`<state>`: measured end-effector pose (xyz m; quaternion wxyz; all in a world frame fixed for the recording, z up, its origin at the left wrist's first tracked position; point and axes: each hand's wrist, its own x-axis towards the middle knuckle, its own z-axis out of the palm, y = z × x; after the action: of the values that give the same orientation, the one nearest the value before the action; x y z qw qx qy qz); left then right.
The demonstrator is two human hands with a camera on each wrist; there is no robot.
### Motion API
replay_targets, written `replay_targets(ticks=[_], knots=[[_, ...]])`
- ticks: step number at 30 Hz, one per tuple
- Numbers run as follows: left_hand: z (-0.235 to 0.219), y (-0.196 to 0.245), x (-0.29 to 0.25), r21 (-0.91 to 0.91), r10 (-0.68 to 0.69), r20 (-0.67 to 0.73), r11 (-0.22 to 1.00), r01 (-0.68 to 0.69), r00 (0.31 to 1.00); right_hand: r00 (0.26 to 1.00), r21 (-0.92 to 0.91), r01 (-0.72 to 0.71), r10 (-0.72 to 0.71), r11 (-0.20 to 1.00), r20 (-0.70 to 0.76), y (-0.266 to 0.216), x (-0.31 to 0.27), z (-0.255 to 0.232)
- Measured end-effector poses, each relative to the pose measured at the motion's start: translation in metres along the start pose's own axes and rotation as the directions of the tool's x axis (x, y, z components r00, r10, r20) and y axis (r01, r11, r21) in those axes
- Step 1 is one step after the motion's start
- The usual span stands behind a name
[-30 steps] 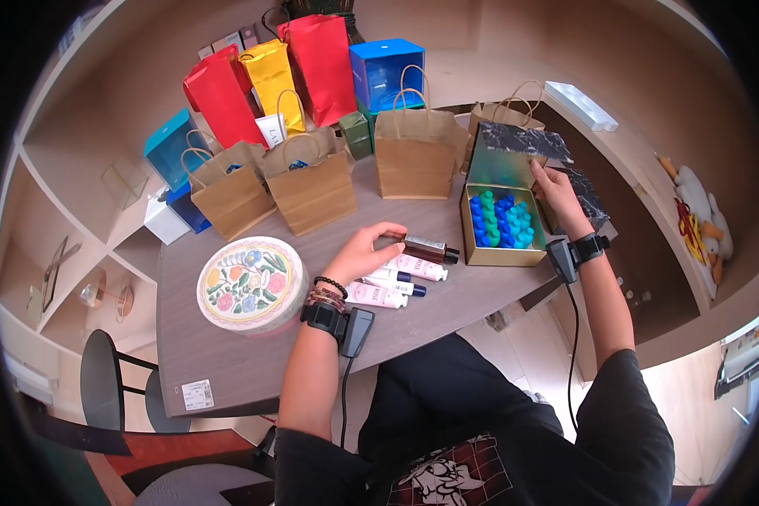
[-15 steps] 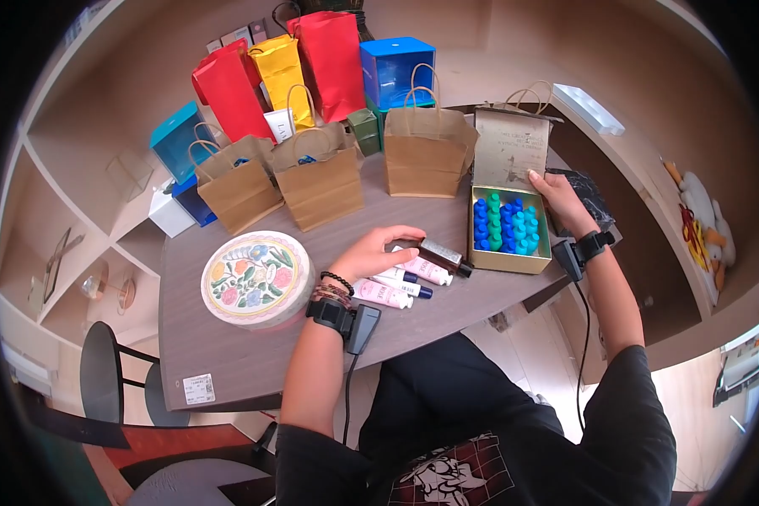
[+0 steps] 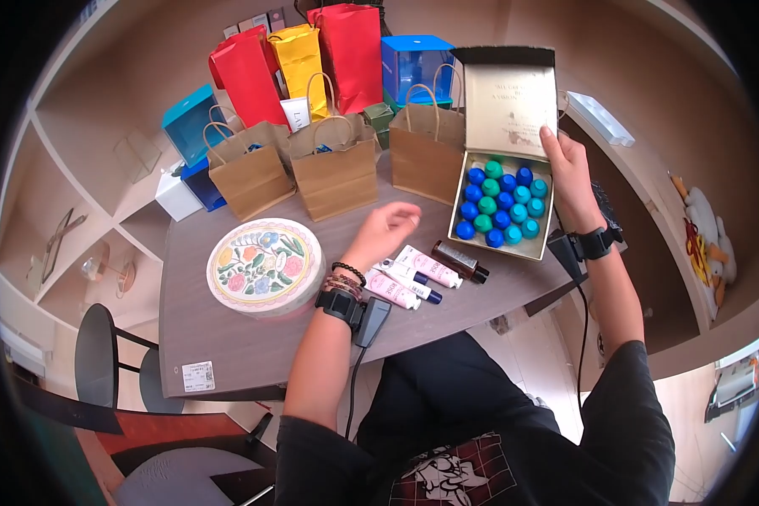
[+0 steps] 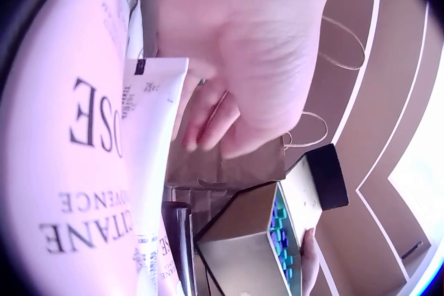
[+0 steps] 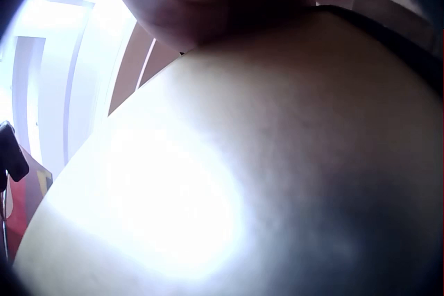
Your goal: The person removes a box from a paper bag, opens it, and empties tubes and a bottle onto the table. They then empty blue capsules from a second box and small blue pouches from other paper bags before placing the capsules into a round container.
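A gold box (image 3: 504, 246) with its lid (image 3: 508, 94) raised holds several blue, green and teal bottles or caps (image 3: 503, 201), and tilts toward the head camera. My right hand (image 3: 573, 173) grips its right side, thumb by the lid's lower corner. In the right wrist view a pale blurred surface (image 5: 277, 136) lies close below the hand (image 5: 222, 4). My left hand (image 3: 385, 234), empty with fingers loosely bent, hovers above and left of a brown bottle (image 3: 460, 261). Pink and white tubes (image 3: 394, 289) lie beside that bottle; in the left wrist view a pink tube (image 4: 62, 136) fills the left edge.
Brown paper bags (image 3: 336, 179) stand behind the tubes, with red bags (image 3: 352, 59), a yellow bag (image 3: 299, 67) and a blue box (image 3: 417, 63) further back. A round floral box (image 3: 266, 268) sits on the table (image 3: 253, 346) at the left. White tray (image 3: 600, 118) at the back right.
My left hand has let go of the brown bottle and drawn up from it. The box's lid has swung back, and the box has tipped toward the camera in my right hand.
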<state>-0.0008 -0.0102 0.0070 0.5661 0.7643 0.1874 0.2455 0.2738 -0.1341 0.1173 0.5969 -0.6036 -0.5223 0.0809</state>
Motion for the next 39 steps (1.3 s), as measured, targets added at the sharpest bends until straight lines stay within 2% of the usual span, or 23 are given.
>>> replay_targets(ticks=[1,2,3,4,5,7,12,14,16,19,20,22,23,25,29,31,32,35,39], knots=[[-0.001,-0.003,0.002,-0.051,-0.005,-0.181,0.999,-0.005,0.984,0.995,-0.015,0.086,-0.086,0.996,-0.047,-0.003,0.004,0.006],[-0.002,-0.005,0.005,-0.051,-0.004,-0.181,0.999,-0.005,0.984,0.981,-0.034,0.17,-0.172,0.985,-0.091,-0.006,0.007,0.012],[-0.003,-0.008,0.007,-0.072,0.037,-0.311,0.995,-0.063,0.95,0.97,-0.125,0.204,-0.217,0.971,-0.106,-0.008,0.011,0.015],[-0.004,-0.011,0.009,-0.084,0.074,-0.438,0.989,-0.122,0.896,0.97,-0.125,0.205,-0.218,0.971,-0.106,-0.018,0.009,0.021],[-0.006,-0.012,0.009,-0.039,0.112,-0.448,0.989,-0.144,0.887,0.958,-0.218,0.234,-0.263,0.947,-0.113,-0.034,0.006,0.029],[-0.007,-0.013,0.009,-0.032,0.097,-0.456,0.992,-0.125,0.885,0.938,-0.363,0.264,-0.326,0.894,-0.119,-0.043,0.006,0.041],[-0.006,-0.013,0.008,-0.09,0.017,-0.46,0.994,-0.065,0.888,0.922,-0.407,0.297,-0.37,0.864,-0.113,-0.047,0.005,0.066],[-0.009,-0.016,0.009,-0.04,-0.028,-0.365,0.999,0.015,0.931,0.929,-0.451,0.283,-0.358,0.846,-0.089,-0.044,0.005,0.073],[-0.004,-0.016,0.008,-0.066,-0.022,-0.36,0.998,-0.002,0.933,0.94,-0.475,0.265,-0.335,0.839,-0.069,-0.042,0.003,0.079],[-0.001,-0.014,0.008,-0.091,-0.002,-0.322,0.995,-0.029,0.947,0.878,-0.518,0.388,-0.477,0.763,-0.046,-0.035,0.0,0.088],[-0.001,-0.014,0.008,-0.092,0.009,-0.286,0.995,-0.037,0.958,0.878,-0.515,0.391,-0.478,0.763,-0.041,-0.035,0.0,0.088],[-0.001,-0.017,0.008,-0.024,0.036,-0.273,0.999,-0.044,0.961,0.837,-0.587,0.459,-0.546,0.667,0.035,-0.033,0.0,0.087],[0.0,-0.018,0.008,-0.015,0.046,-0.258,0.999,-0.051,0.965,0.838,-0.586,0.459,-0.545,0.667,0.036,-0.035,0.0,0.088],[0.0,-0.017,0.008,-0.005,0.057,-0.242,0.998,-0.06,0.969,0.747,-0.595,0.574,-0.658,0.563,0.097,-0.039,-0.001,0.09],[-0.001,-0.013,0.006,-0.031,0.033,-0.212,0.999,-0.041,0.977,0.694,-0.625,0.618,-0.705,0.477,0.148,-0.035,-0.001,0.095],[-0.001,-0.013,0.006,-0.046,0.023,-0.203,0.998,-0.033,0.979,0.61,-0.6,0.691,-0.771,0.403,0.184,-0.034,-0.002,0.099],[0.0,-0.014,0.007,-0.06,0.009,-0.217,0.998,-0.023,0.976,0.611,-0.601,0.689,-0.77,0.404,0.183,-0.034,-0.003,0.101],[0.001,-0.011,0.007,-0.074,0.008,-0.243,0.997,-0.027,0.97,0.508,-0.538,0.778,-0.829,0.325,0.233,-0.03,-0.008,0.11],[-0.004,-0.016,0.009,-0.042,-0.008,-0.318,0.999,-0.005,0.948,0.457,-0.492,0.823,-0.845,0.284,0.277,-0.033,-0.018,0.119]])
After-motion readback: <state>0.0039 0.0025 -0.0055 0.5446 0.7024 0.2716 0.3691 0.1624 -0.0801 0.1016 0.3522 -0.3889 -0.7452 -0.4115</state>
